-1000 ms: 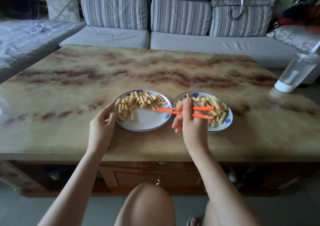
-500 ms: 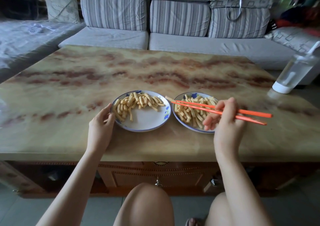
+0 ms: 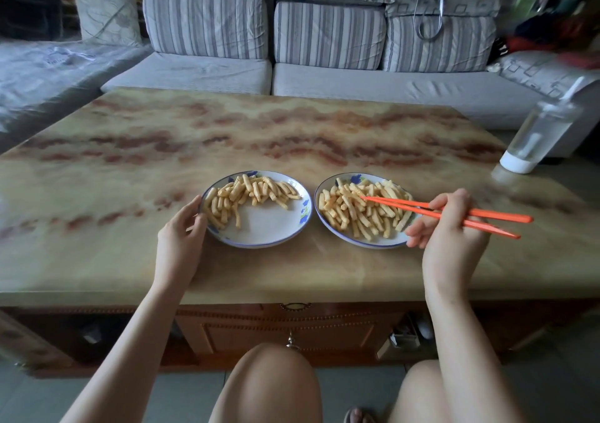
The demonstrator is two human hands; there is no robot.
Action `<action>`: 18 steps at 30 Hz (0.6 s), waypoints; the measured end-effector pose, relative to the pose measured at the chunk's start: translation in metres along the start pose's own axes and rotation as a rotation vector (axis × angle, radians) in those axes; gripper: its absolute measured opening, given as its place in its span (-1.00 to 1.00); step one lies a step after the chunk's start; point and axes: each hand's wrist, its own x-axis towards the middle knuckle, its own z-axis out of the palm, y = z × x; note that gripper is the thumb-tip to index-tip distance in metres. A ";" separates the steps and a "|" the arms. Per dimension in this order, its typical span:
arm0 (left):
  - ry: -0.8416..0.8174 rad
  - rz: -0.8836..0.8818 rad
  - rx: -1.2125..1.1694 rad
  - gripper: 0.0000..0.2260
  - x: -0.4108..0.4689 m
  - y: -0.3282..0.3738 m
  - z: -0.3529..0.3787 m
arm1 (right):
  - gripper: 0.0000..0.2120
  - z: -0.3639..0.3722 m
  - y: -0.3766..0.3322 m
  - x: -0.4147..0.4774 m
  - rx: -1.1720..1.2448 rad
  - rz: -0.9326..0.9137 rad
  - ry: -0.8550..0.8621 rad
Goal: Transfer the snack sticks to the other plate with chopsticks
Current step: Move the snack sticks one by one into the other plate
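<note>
Two white plates with blue flowers stand side by side near the table's front edge. The left plate (image 3: pixel 266 231) carries snack sticks (image 3: pixel 250 192) along its back and left, its front half bare. Snack sticks (image 3: pixel 360 210) cover most of the right plate (image 3: pixel 373 242). My right hand (image 3: pixel 451 228), at that plate's right rim, holds a pair of orange chopsticks (image 3: pixel 406 204) whose tips rest together among the sticks near the plate's middle. My left hand (image 3: pixel 180 237) touches the left plate's left rim with thumb and fingertips.
The marble-patterned table (image 3: pixel 292 137) stretches far behind the plates. A clear water bottle with a white base (image 3: pixel 535 137) stands at the right edge. A grey striped sofa (image 3: pixel 324 65) lies beyond. My bare knees are below the table's front edge.
My right hand swung from between the plates to the right plate's right side. The chopstick tips, which reached left past the plate's rim, now sit in its snack sticks. The left hand stayed put.
</note>
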 end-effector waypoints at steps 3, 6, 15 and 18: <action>0.000 0.002 -0.001 -0.66 0.000 -0.001 0.000 | -0.66 0.001 -0.003 -0.002 0.035 -0.006 -0.003; -0.005 0.000 -0.003 -0.65 0.000 -0.001 0.000 | -0.67 0.007 -0.007 -0.005 0.077 -0.015 -0.041; -0.010 0.002 0.004 -0.65 0.001 -0.001 0.000 | -0.63 0.046 0.006 -0.029 0.064 0.042 -0.390; -0.007 0.002 -0.002 -0.65 0.001 -0.001 0.000 | -0.63 0.054 0.009 -0.033 0.020 0.030 -0.429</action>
